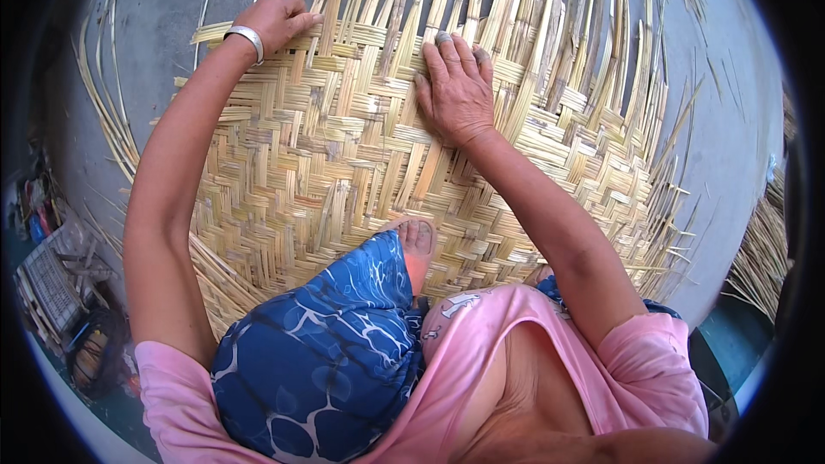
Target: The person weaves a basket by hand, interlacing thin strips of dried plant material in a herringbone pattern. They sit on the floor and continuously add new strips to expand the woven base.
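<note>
A half-woven mat (344,133) of pale, flat reed strips spreads on the floor in front of me, in a slanting over-and-under pattern. My left hand (277,22) is at its far left edge, thumb and fingers closed on a reed strip (332,9); the fingertips are partly hidden. A silvery bracelet (248,41) circles that wrist. Palm down, my right hand (457,93) lies on the weave near the far edge, fingers stretched and somewhat apart. Grey coverings show on some of its fingertips. Beyond both hands, long unwoven strips (524,4) fan away from the mat.
My bare foot (416,245) is on the mat's near part. Loose strip ends stick out at both sides over the grey floor (726,103). A bundle of thin stalks (760,249) lies far right. At left are a light rack-like object (51,279) and assorted clutter.
</note>
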